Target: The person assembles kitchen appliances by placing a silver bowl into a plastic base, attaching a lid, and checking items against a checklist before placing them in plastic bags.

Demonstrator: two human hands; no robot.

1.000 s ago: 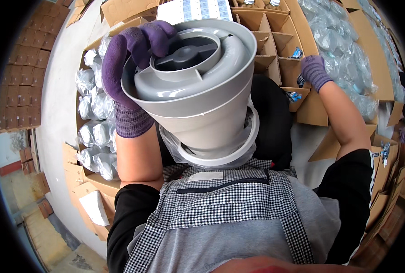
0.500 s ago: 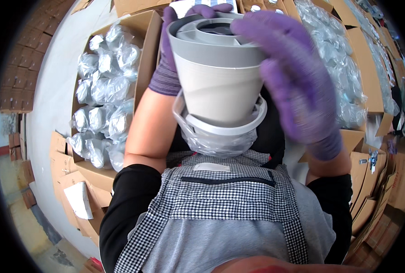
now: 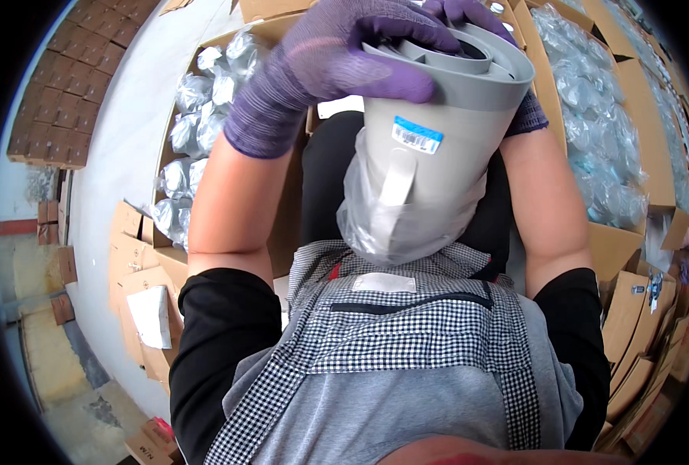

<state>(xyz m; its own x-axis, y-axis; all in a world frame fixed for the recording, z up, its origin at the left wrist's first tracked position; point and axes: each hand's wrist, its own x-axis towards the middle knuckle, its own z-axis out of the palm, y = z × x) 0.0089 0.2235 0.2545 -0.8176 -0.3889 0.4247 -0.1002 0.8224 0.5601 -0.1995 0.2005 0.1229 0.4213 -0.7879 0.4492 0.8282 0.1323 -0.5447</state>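
Observation:
A beige tapered plastic bucket (image 3: 464, 139) with a grey top (image 3: 484, 85) is held above my lap, tilted. My left hand (image 3: 336, 58), in a purple knit glove, grips the near left of the top, thumb outside and fingers over the opening. My gloved right hand (image 3: 468, 14) curls over the far rim, its palm hidden behind the bucket. A blue and white label (image 3: 417, 135) sticks to the side, above a pale handle (image 3: 397, 178). A clear plastic bag (image 3: 387, 236) covers the lower part.
An open carton of bag-wrapped items (image 3: 193, 136) stands at the left, another (image 3: 592, 116) at the right. Flattened cardboard (image 3: 639, 318) leans at the lower right. Brown boxes (image 3: 73, 70) are stacked at the far left. Loose carton flaps (image 3: 143, 263) lie beside my left arm.
The bucket has turned and tilted, so its label and handle show. My left hand has moved to its near left rim. My right hand, blurred in motion before, has gone to the far rim.

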